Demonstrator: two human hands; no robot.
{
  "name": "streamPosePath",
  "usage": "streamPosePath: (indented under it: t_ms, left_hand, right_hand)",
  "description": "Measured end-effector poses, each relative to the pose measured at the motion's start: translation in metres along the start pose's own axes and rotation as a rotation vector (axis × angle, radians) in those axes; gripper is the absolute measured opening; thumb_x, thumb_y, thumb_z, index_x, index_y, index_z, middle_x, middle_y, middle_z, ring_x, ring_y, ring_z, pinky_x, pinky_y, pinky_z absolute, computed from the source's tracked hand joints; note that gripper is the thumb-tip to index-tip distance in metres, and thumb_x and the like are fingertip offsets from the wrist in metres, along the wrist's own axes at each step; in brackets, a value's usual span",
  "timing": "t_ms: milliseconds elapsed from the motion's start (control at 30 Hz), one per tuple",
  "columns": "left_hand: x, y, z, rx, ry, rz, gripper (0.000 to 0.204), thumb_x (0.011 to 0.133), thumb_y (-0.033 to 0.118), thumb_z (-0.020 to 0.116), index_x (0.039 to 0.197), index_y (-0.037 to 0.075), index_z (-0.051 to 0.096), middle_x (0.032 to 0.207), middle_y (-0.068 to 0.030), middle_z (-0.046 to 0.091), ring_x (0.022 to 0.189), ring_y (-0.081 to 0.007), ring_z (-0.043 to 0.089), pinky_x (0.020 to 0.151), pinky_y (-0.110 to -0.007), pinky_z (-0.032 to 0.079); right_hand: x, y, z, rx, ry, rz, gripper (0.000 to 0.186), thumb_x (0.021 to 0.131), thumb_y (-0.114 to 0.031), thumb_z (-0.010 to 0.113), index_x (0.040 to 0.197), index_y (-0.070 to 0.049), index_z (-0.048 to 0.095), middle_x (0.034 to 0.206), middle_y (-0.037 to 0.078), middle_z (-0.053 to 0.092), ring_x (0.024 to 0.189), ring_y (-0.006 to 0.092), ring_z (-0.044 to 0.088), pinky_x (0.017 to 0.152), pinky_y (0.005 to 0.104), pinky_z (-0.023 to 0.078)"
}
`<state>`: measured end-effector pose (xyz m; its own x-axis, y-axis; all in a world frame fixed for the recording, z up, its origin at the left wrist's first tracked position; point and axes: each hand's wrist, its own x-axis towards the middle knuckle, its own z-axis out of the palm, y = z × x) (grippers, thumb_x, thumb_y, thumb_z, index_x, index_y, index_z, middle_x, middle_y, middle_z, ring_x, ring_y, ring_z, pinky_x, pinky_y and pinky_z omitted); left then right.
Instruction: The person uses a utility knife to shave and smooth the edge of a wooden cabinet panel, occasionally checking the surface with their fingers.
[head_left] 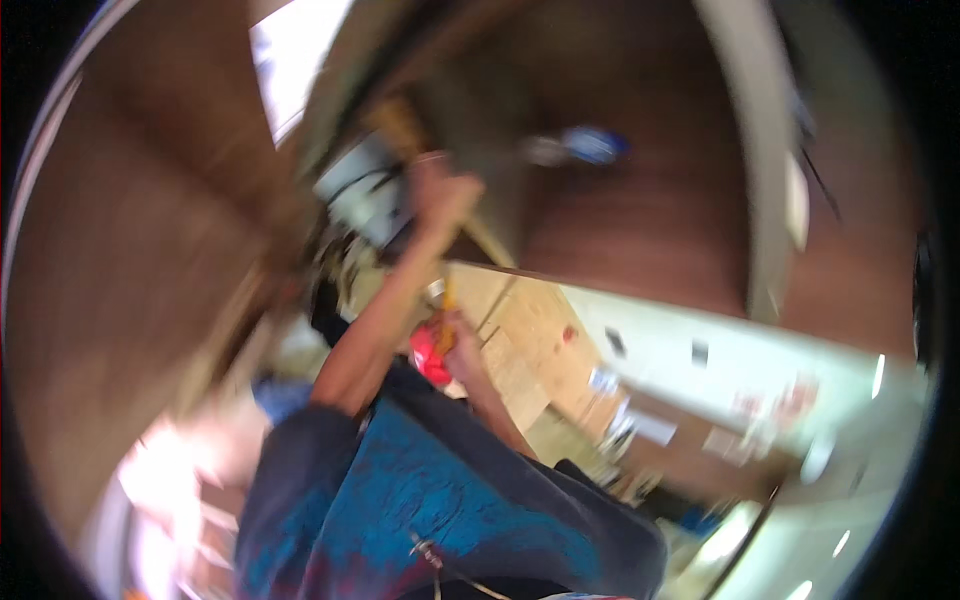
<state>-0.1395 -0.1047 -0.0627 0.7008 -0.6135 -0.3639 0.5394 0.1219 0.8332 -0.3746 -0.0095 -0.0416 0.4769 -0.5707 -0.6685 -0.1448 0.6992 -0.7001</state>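
Note:
My left hand (pixel 445 195) is raised at a light wooden strip (pixel 483 235) along the dark brown wooden panelwork (pixel 620 220); motion blur hides whether its fingers grip it. Lower down, my right hand (pixel 460 340) is closed on a yellow tool (pixel 446 318) with a pale, apparently metal end. A bright red object (pixel 428 355), too blurred to name, lies just left of that hand. A blurred blue-and-white object (pixel 590 145) shows on the dark panel to the upper right.
Pale wooden boards (pixel 535 350) are beyond my right hand. A large brown panel (pixel 140 250) stands close on the left. A white wall (pixel 700 360) with small fixtures and a cluttered brown surface (pixel 680 450) appear at the lower right.

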Motion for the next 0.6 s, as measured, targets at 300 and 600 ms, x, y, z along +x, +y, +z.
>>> streamPosePath:
  t_ms: [300, 600]
  left_hand:
    - [0.057, -0.028, -0.068, -0.156, -0.145, 0.036, 0.012, 0.084, 0.011, 0.055, 0.091, 0.002, 0.059, 0.085, -0.0077, 0.058, 0.076, -0.0182, 0.057, 0.081, -0.031, 0.053]
    - [0.013, 0.032, -0.050, 0.024, -0.152, -0.148, 0.018, 0.086, 0.014, 0.053, 0.096, 0.001, 0.061, 0.087, -0.0071, 0.059, 0.074, -0.0168, 0.057, 0.085, -0.030, 0.052]
  right_hand:
    - [-0.028, 0.012, -0.007, 0.082, 0.077, -0.248, 0.032, 0.099, -0.032, 0.047, 0.122, -0.009, 0.047, 0.088, 0.002, 0.059, 0.069, 0.0086, 0.058, 0.060, 0.0216, 0.048]
    - [-0.053, 0.046, -0.040, 0.137, 0.265, -0.216, 0.046, 0.099, -0.030, 0.046, 0.137, -0.006, 0.038, 0.092, 0.002, 0.059, 0.067, 0.0081, 0.059, 0.057, 0.0213, 0.047]
